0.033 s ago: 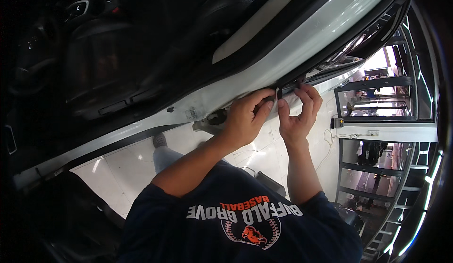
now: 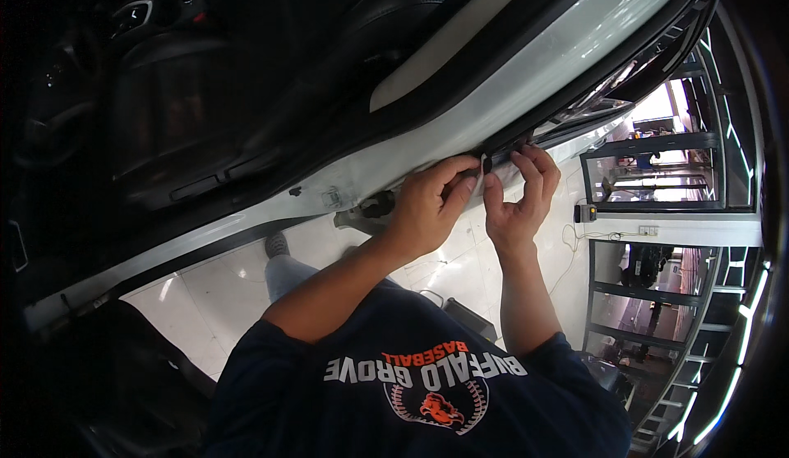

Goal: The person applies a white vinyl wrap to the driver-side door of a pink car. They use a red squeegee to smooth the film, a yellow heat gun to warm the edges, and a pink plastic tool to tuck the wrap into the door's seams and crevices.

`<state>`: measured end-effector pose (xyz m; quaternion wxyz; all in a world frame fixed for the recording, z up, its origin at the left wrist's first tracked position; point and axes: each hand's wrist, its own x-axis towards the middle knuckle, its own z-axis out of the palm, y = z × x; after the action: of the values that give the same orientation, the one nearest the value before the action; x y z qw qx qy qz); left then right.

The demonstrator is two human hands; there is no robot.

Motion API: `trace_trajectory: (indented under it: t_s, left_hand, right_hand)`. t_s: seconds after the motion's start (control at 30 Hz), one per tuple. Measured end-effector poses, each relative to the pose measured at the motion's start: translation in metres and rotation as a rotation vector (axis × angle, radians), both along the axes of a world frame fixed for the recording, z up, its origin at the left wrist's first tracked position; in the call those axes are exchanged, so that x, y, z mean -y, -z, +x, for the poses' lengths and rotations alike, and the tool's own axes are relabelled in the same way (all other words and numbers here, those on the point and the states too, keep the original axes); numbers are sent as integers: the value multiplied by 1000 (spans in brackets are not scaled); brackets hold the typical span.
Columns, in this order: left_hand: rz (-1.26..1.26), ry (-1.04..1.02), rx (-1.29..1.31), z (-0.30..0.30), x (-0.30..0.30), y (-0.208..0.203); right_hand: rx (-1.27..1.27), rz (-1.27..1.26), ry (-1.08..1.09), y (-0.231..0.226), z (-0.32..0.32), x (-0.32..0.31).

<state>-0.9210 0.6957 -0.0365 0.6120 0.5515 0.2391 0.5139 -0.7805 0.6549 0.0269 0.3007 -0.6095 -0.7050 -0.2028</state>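
Along the outside of the light-coloured car body point(image 2: 411, 150) runs a black trim strip point(image 2: 486, 164), its small dark end showing between my hands with a pale edge beside it. From the left, my left hand point(image 2: 429, 205) closes thumb and index finger at this end. My right hand point(image 2: 523, 199) faces it, thumb raised against the strip and curled fingertips on the dark trim just to the right. The fingers hide the exact contact. Below my left hand, a door latch area point(image 2: 376, 205) is partly visible.
The car's dark interior, with a black seat point(image 2: 168, 96), fills the upper left. A dark box-like object point(image 2: 470, 318) stands on the pale tiled floor point(image 2: 201, 293) by my right arm. A yellow-and-black device point(image 2: 585, 214) sits near a thin cable and glass panels at the right.
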Motion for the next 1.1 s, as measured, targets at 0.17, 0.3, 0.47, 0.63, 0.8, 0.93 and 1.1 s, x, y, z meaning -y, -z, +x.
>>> trace_trajectory:
  t_s: [0.17, 0.3, 0.47, 0.63, 0.8, 0.93, 1.1]
  left_hand:
    - [38, 16, 51, -2, -6, 0]
    - [116, -39, 69, 0, -6, 6]
    - [178, -73, 104, 3, -10, 11]
    - [142, 3, 87, -1, -12, 12]
    - [60, -4, 114, -2, -6, 9]
    - [-245, 145, 148, -4, 4, 2]
    - [-978, 632, 580, -17, -10, 1]
  right_hand:
    - [134, 57, -27, -13, 20, -25]
    - [149, -49, -64, -25, 8, -25]
    - [122, -148, 14, -20, -11, -16]
    - [104, -167, -25, -25, -11, -20]
    - [77, -113, -60, -23, -15, -21]
    - [82, -99, -47, -20, -17, -19]
    - [64, -149, -32, -23, -6, -11]
